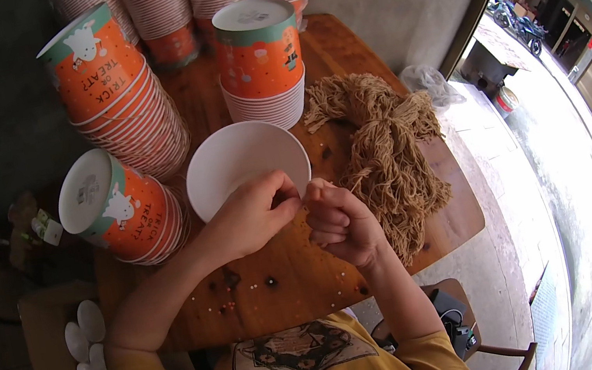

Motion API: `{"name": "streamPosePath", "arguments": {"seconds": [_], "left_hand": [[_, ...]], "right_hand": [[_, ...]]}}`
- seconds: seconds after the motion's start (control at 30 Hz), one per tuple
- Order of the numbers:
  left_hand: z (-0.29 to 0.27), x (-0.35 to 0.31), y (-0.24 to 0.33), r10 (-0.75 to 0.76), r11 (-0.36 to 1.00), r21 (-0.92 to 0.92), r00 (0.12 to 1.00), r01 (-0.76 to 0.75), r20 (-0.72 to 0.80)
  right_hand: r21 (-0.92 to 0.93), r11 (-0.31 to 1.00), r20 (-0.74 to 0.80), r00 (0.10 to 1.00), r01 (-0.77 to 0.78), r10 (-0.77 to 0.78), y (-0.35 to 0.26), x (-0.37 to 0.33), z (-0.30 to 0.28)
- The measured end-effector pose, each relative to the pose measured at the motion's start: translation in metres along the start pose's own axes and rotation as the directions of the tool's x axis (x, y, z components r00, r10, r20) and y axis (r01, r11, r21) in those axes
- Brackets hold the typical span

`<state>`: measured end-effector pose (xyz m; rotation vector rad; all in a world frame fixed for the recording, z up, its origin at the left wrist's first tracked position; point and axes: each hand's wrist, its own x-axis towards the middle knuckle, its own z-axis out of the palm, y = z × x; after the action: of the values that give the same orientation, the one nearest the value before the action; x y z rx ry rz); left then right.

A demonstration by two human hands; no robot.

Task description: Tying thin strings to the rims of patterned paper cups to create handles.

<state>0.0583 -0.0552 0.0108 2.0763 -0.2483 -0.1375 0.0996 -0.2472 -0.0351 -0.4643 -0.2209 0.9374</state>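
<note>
A white-lined paper bucket [224, 158] sits on the wooden table in front of me, its opening facing up toward me. My left hand [261, 211] lies over its near right rim, thumb and fingers pinched together. My right hand [340, 223] is closed just to the right of the rim, its fingertips close to those of the left. Whatever is between the fingers is too small or hidden to make out. Right of my right hand lies a loose heap of tan twine [391, 160], cut into many strands.
Upside-down stacks of orange and green printed paper buckets stand on the left [122, 208], behind them [113, 90] and at the back [260, 56]. Bagged stacks [160, 19] line the wall. Tiny beads dot the wooden table [253, 303]. A cardboard box [59, 369] with white discs is lower left; a chair [453, 292] is lower right.
</note>
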Motion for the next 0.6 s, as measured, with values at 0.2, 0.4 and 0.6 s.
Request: {"name": "streamPosePath", "arguments": {"seconds": [0.2, 0.4, 0.6], "left_hand": [[0.002, -0.001, -0.007, 0.154, 0.982, 0.120, 0.984, -0.143, -0.087], [-0.006, 0.004, -0.011, 0.078, 0.996, -0.045, 0.994, -0.082, -0.072], [-0.009, 0.007, -0.012, 0.059, 0.969, -0.235, 0.992, -0.083, -0.109]], "right_hand": [[-0.179, 0.968, 0.049, 0.984, 0.175, -0.169, -0.001, -0.013, -0.010], [-0.796, 0.577, -0.071, 0.920, 0.180, -0.385, -0.001, -0.020, -0.014], [-0.864, 0.453, -0.049, 0.857, 0.222, -0.513, -0.002, -0.016, -0.006]]}}
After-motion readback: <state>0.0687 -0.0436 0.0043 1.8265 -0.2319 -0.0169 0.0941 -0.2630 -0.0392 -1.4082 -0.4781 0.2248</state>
